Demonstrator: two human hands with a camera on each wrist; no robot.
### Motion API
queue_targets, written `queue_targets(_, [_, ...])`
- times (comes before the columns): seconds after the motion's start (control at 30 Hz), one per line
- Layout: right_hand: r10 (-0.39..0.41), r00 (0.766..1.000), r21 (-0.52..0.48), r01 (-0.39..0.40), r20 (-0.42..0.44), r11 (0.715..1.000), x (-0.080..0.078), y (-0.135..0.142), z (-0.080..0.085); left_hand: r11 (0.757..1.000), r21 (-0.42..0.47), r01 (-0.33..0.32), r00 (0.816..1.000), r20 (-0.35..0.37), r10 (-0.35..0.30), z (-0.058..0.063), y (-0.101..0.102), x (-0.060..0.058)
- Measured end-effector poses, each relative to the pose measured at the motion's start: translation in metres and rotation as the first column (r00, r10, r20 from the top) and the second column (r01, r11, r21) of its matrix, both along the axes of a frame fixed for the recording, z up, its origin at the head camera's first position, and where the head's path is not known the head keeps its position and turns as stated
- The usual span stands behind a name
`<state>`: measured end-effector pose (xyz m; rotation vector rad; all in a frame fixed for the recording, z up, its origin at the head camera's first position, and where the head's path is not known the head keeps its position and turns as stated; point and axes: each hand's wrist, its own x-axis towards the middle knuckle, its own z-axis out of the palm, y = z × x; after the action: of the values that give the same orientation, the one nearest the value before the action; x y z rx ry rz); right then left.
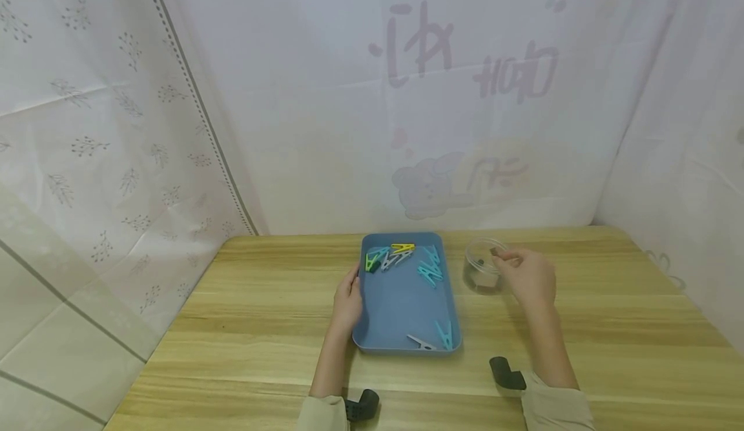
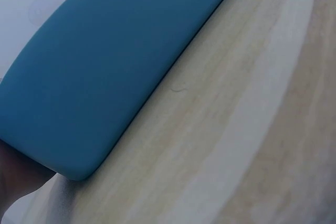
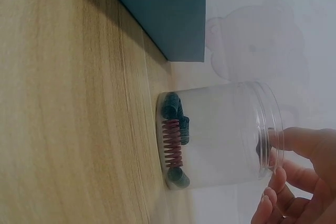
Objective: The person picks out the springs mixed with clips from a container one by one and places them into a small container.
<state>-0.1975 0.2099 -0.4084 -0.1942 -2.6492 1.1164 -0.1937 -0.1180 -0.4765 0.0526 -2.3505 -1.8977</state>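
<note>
A blue tray (image 1: 401,305) with several plastic clothes pegs (image 1: 430,273) in it lies on the table. My left hand (image 1: 347,302) holds the tray's left side; the left wrist view shows mostly the outer wall (image 2: 115,61) and little of that hand. To the right of the tray stands a clear plastic jar (image 3: 226,129) without a lid. Dark green springs (image 3: 170,106) and a dark red spring (image 3: 172,142) lie at its bottom. At the jar's mouth my right hand (image 1: 529,276) pinches a small dark spring-like piece (image 1: 495,251), partly hidden by the fingers and blurred behind the rim.
The wooden table (image 1: 250,327) runs on both sides of the tray. A pale printed curtain (image 1: 314,127) hangs behind the table's far edge. Black wrist mounts (image 1: 363,406) sit by both sleeves. A dark bit lies beside the green peg (image 1: 371,262) in the tray.
</note>
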Motion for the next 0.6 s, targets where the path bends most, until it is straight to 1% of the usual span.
queue_targets(0.3, [-0.008,1.000,0.001,0.008,-0.004,1.000,0.0008,-0.0011,0.0008,1.000,-0.011,-0.003,1.000,-0.009,0.003,-0.0018,0.0000,0.0002])
queue_targets(0.6, [-0.008,1.000,0.000,0.008,0.014,1.000,0.0011,-0.0018,0.0043,1.000,-0.005,0.002,1.000,-0.011,-0.002,-0.0013,-0.0003,0.0000])
